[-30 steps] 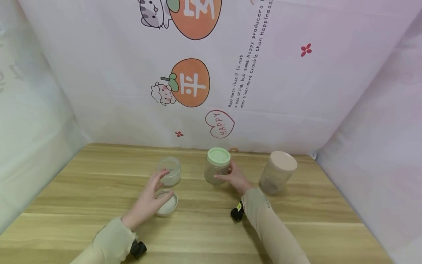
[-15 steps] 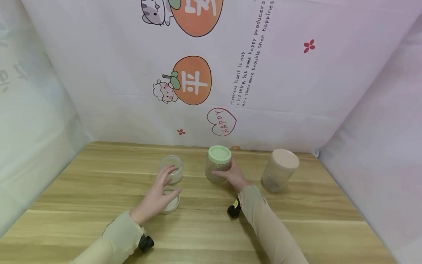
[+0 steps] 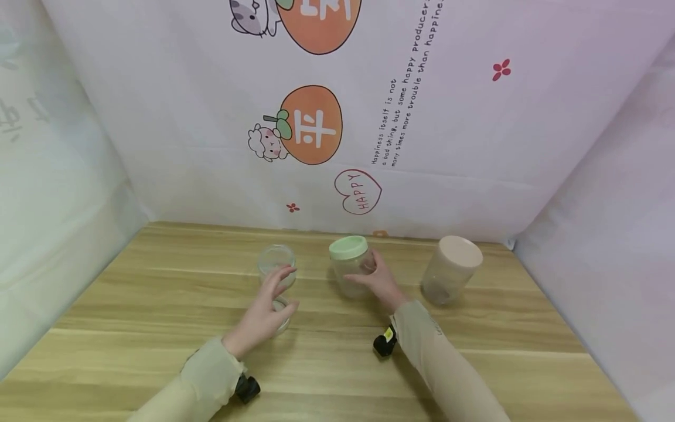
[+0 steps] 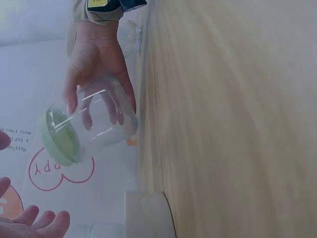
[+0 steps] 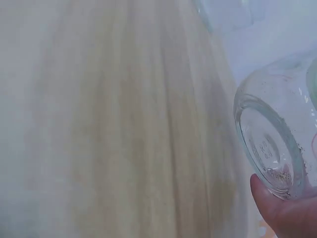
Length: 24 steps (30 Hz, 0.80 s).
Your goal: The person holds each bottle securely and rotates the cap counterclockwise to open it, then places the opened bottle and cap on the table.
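My right hand (image 3: 381, 282) grips a clear jar (image 3: 348, 275) with a pale green lid (image 3: 348, 247), its fingers around the right side. The jar leans to the left, and the right wrist view shows its round glass bottom (image 5: 267, 148) with a few dark specks inside. My left hand (image 3: 263, 313) hovers with fingers spread and holds nothing. Below it lies a pale round lid (image 3: 282, 321), partly covered by the hand. Just beyond the left fingertips stands an uncovered clear jar (image 3: 276, 258).
A taller clear jar with a beige lid (image 3: 460, 252) stands at the right, holding something dark at its bottom. The wooden table (image 3: 337, 375) ends at a printed white cloth (image 3: 211, 176) at the back, with more white cloth at both sides.
My right hand has tilted the green-lidded jar to the left; it stood upright before. My left hand has drifted right and slightly forward, covering more of the loose lid.
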Each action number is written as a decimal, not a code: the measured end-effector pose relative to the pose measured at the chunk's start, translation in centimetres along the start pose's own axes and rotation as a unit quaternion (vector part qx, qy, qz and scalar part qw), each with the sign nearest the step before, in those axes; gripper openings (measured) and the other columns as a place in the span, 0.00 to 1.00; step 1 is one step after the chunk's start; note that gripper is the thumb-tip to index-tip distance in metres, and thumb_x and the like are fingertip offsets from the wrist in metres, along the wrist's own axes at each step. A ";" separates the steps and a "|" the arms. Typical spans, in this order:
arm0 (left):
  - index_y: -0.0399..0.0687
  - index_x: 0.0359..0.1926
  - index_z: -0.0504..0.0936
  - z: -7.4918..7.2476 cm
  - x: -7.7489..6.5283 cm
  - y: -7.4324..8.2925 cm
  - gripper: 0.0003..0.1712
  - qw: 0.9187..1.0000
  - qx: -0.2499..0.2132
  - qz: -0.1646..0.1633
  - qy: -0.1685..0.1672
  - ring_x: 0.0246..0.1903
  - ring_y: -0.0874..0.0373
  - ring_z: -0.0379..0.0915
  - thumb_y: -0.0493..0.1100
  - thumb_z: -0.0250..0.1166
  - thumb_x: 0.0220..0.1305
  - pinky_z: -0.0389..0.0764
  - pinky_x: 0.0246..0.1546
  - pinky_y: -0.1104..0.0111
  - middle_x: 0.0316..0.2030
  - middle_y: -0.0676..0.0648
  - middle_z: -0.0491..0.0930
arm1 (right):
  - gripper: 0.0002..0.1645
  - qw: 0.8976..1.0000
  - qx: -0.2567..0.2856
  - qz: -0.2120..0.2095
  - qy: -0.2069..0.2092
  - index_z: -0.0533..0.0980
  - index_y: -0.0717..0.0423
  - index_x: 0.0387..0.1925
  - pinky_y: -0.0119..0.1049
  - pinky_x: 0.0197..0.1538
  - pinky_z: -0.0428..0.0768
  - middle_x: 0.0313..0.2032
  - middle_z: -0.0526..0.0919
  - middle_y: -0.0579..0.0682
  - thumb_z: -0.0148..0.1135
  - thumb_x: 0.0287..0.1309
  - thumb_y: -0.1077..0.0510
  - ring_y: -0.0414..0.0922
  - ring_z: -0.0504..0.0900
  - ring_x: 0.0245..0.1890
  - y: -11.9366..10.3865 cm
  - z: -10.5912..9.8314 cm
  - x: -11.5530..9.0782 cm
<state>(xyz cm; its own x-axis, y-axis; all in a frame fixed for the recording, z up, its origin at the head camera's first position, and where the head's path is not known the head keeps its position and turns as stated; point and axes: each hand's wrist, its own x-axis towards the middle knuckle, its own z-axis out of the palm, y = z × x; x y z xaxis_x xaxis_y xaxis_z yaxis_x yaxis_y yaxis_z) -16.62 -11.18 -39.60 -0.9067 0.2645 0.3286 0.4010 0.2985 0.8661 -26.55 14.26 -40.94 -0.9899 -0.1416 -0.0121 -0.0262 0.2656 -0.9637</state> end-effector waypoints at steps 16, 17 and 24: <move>0.40 0.67 0.59 1.5 0.6 0.0 0.36 1.000 0.018 0.018 -0.010 0.68 0.39 0.52 0.30 0.61 0.60 0.63 0.64 0.48 0.68 0.35 0.54 | 0.55 0.993 0.007 -0.048 -0.107 0.54 0.52 0.69 0.55 0.70 0.56 0.66 0.65 0.54 0.75 0.42 0.63 0.53 0.60 0.69 -0.4 -1.6 -4.5; 0.40 0.67 0.59 1.6 0.6 0.0 0.36 1.000 0.019 0.021 -0.012 0.68 0.39 0.52 0.30 0.61 0.59 0.63 0.64 0.48 0.68 0.35 0.54 | 0.55 0.993 -0.008 -0.053 -0.103 0.56 0.53 0.69 0.55 0.69 0.56 0.65 0.66 0.54 0.76 0.40 0.63 0.53 0.61 0.68 -0.3 -1.5 -4.8; 0.42 0.67 0.62 2.5 1.3 0.7 0.36 0.997 0.050 0.053 -0.040 0.65 0.40 0.57 0.38 0.65 0.60 0.65 0.62 0.46 0.66 0.38 0.58 | 0.57 0.988 -0.083 -0.086 -0.102 0.61 0.54 0.66 0.59 0.66 0.59 0.62 0.71 0.53 0.81 0.31 0.60 0.54 0.67 0.63 -0.4 -0.6 -6.5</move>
<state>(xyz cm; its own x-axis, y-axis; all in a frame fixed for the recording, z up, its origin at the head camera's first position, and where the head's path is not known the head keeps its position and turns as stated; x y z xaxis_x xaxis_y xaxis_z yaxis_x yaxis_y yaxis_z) -17.15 -8.31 -39.52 -0.8468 0.3700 0.3821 0.5086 0.3530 0.7853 -20.16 15.58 -40.28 -0.9205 -0.3827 0.0792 -0.2313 0.3702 -0.8997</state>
